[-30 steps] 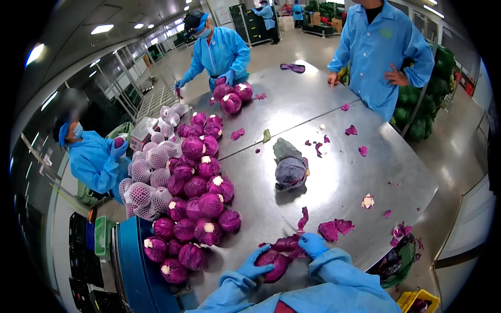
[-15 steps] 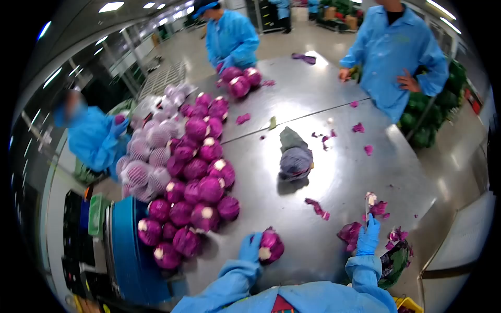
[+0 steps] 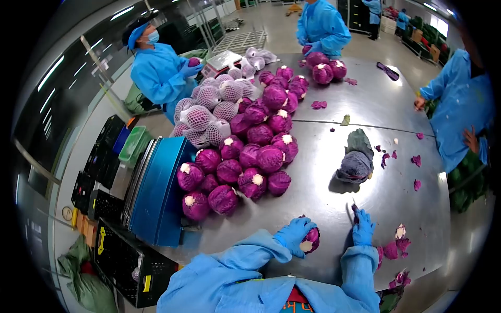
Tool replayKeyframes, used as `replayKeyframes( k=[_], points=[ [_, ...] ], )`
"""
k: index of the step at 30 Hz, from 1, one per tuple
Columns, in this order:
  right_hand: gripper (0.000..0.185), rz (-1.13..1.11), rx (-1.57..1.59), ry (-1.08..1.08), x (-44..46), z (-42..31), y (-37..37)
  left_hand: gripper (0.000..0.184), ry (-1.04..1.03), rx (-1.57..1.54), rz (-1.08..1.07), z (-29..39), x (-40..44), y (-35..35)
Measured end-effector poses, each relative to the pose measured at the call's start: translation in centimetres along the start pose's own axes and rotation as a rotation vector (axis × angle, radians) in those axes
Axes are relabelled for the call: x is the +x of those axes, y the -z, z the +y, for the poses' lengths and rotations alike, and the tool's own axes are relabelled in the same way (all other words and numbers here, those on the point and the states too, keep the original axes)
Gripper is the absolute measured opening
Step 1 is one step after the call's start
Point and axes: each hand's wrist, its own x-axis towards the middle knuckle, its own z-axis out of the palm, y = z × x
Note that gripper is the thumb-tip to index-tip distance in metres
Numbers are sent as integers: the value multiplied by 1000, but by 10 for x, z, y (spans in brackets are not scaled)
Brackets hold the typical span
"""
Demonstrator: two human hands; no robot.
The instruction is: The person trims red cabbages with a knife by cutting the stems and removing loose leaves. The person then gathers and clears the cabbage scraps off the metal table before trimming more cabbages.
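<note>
My left hand [image 3: 293, 236], in a blue glove, is wrapped over the top and left side of a trimmed red cabbage [image 3: 311, 242] near the table's front edge. The cabbage's pale cut stem faces toward me. To its right, my gloved right hand [image 3: 364, 228] is closed around a knife [image 3: 355, 208] whose point is directed away from me. The knife is apart from the cabbage, and part of its handle is hidden by my fingers. Beyond both hands lies a dark, untrimmed cabbage [image 3: 355, 167] with a loose outer leaf.
Piled red cabbages [image 3: 259, 134] cover the table's left, beside net-wrapped ones [image 3: 206, 98]. Leaf scraps [image 3: 396, 248] lie at right. A blue bin [image 3: 162, 190] and black crate [image 3: 128, 263] stand left. Co-workers [image 3: 159, 70] stand around the metal table [image 3: 313, 208].
My view has turned left, so the table appears farther right. My right hand has moved with the knife from the leaf scraps toward the cabbage. My left hand now covers more of the cabbage.
</note>
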Motion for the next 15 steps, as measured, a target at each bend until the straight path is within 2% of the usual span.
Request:
replayKeyframes(
  k=[1, 2, 4, 5, 7, 9, 10, 11, 12, 13, 14, 15],
  points=[
    [68, 22, -31, 8, -5, 17, -4, 96, 103, 5, -35, 4, 1, 8],
    [66, 88, -24, -29, -14, 30, -3, 96, 202, 6, -77, 7, 3, 13],
    [63, 218, -12, -121, -38, 52, 5, 98, 318, -130, 42, 6, 4, 11],
    [64, 206, -122, -265, -49, 54, 13, 99, 373, -192, 99, 3, 3, 9],
    [66, 184, -336, -561, -71, 53, 24, 103, 220, -415, 139, -18, -2, -5],
    [64, 405, -94, -400, -89, 53, 18, 113, 90, -539, 105, -37, -11, -8],
    [63, 533, 21, -322, -98, 50, 18, 119, -49, -535, 95, -51, -12, -13],
    [56, 605, 149, -212, -102, 25, 21, 123, -55, -532, 58, -53, -15, -10],
    [45, 658, 570, -129, -102, 11, 10, 127, -67, -525, 16, -54, -17, -9],
    [43, 563, 189, -197, -104, 22, -24, 126, -94, -559, 76, -60, -20, -18],
    [43, 413, 1109, -366, -97, -1, -35, 125, -115, -594, 137, -67, -25, -30],
    [37, 309, 1254, -402, -92, -46, -22, 120, -109, -511, 235, -66, -29, -34]
  ],
)
